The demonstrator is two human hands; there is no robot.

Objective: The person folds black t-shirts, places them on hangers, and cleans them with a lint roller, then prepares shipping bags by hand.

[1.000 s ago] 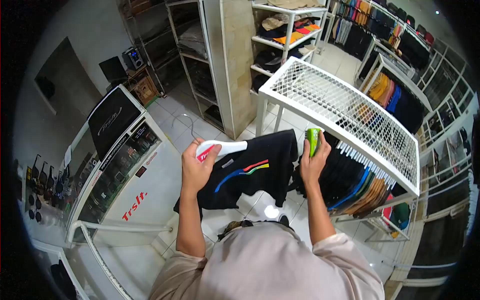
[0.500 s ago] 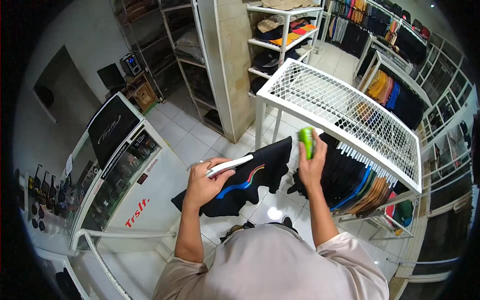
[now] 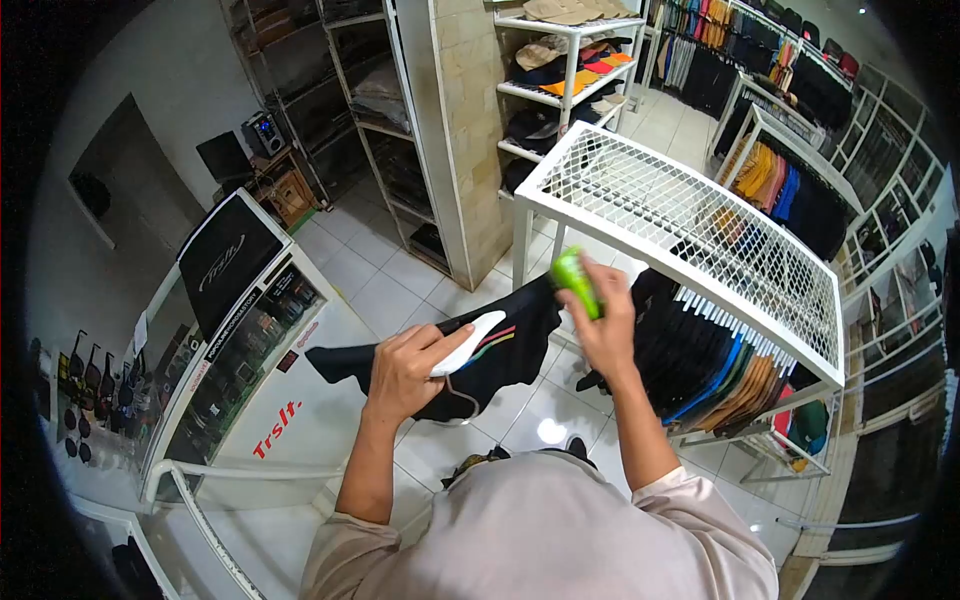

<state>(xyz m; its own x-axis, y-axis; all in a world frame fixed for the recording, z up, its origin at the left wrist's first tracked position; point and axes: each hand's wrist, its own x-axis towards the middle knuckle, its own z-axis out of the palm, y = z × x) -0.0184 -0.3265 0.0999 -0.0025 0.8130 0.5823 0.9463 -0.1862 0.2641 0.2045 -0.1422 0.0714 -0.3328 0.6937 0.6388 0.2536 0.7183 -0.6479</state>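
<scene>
gripping a white hanger with a black shirt in the left hand, clutching a green brush in the right hand, standing beside a white wire rack

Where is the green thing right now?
The green object is in the person's right hand, raised beside the black shirt, before the white wire rack.

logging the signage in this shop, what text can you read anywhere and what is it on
"Trslt." in red, on the white counter front.
White script logo on the black sign board: too blurred to read.
Strip label along the glass display case: too small to read.
Nothing readable on the black shirt or the white hanger.
</scene>
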